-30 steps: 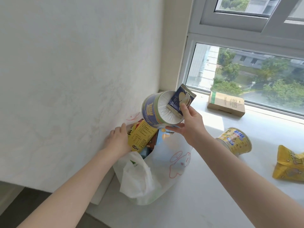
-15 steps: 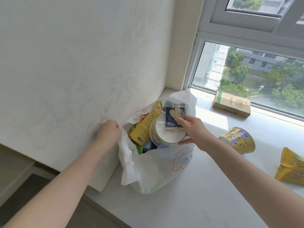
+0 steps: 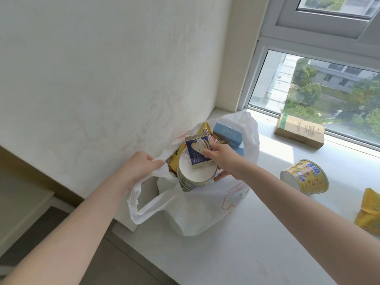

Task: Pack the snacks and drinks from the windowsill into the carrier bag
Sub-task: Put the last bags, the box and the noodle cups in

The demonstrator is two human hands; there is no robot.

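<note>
A white plastic carrier bag [image 3: 197, 210] stands on the windowsill [image 3: 257, 243] against the left wall. My left hand [image 3: 141, 165] grips the bag's left rim and holds it apart. My right hand [image 3: 224, 161] holds a round noodle cup [image 3: 195, 175], bottom up, with a small blue snack packet [image 3: 197, 153] pressed against it, both in the bag's mouth. Inside the bag lie a yellow snack pack [image 3: 207, 130] and a light blue box [image 3: 227, 133].
On the sill to the right lie a yellow noodle cup [image 3: 304, 178] on its side, a brown cardboard box [image 3: 299, 130] by the window glass and a yellow pouch [image 3: 370, 208] at the frame's right edge. The sill's front edge drops to the floor at the lower left.
My right hand has lowered the cup and blue packet from above the bag into its mouth. My left hand has shifted from the yellow pack to the bag's rim.
</note>
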